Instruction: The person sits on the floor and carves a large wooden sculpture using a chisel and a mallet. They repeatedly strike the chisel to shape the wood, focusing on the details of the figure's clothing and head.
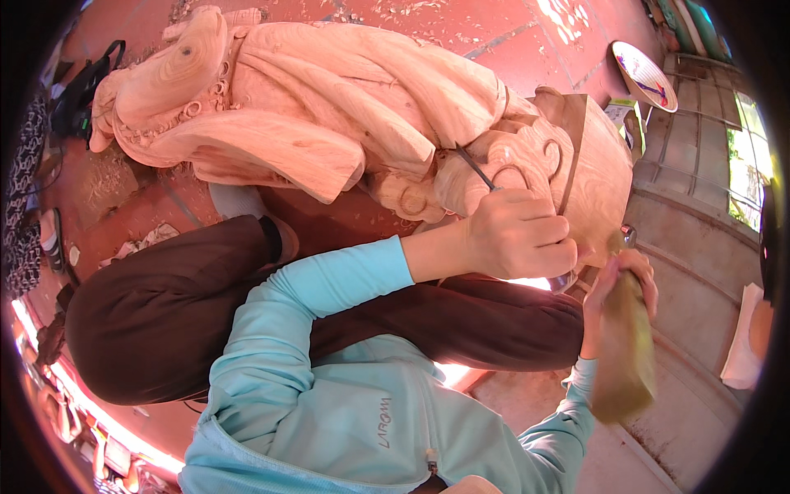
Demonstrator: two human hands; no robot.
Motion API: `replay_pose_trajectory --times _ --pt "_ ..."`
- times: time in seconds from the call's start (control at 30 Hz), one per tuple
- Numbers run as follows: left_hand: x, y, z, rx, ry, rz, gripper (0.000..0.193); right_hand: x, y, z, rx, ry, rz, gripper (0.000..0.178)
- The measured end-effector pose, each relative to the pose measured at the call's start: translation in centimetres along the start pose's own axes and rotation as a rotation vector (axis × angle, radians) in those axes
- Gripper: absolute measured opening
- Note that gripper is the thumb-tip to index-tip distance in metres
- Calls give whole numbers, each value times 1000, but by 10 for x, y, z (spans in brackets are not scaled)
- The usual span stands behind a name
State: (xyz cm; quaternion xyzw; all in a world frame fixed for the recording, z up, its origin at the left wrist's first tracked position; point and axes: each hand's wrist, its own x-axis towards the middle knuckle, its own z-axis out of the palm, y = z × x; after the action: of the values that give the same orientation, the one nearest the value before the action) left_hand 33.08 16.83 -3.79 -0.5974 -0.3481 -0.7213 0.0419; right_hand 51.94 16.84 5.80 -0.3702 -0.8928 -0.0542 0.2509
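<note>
While I watch from up here, my right hand (pixel 619 284) is clenched round one wooden mallet (pixel 625 350), raised beside the left hand (pixel 518 235), which grips one chisel (pixel 476 169) (blade set in a scroll). Just beyond lies the one wooden statue (pixel 329 115) on the red floor (pixel 461 25): folds and curls look well shaped, the block end still rough, I'd judge. Farthest off, one conical hat (pixel 644 74).

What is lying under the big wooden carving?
Under the wooden carving lies a red tiled floor with wood chips. The person's dark-trousered leg covers the floor nearer the camera.
</note>
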Motion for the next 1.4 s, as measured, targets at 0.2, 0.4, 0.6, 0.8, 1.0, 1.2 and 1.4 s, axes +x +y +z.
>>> replay_pose_trajectory --times 0.2,0.4,0.6,0.8,1.0,1.2,1.4 --pt "2 -1 7 21 72 -3 31 -1 9 1 -145 -64 -134 36" --pt "-3 -2 7 22 96 8 29 -17 5 -12 225 87 212 31" --pt "-3 -4 5 -26 77 26 28 -10 -3 -10 72 42 155 31" --pt "-7 -7 8 -14 140 6 28 0 3 -11 -15 -37 -55 32" --pt "-7 -6 4 16 136 4 27 -19 12 -11 400 191 140 35" --pt "-8 -13 4 -13 137 13 28 0 9 -5 -176 -45 -61 23" --pt "-3 -12 -5 -27 111 8 28 -4 -11 -4 441 377 339 17"
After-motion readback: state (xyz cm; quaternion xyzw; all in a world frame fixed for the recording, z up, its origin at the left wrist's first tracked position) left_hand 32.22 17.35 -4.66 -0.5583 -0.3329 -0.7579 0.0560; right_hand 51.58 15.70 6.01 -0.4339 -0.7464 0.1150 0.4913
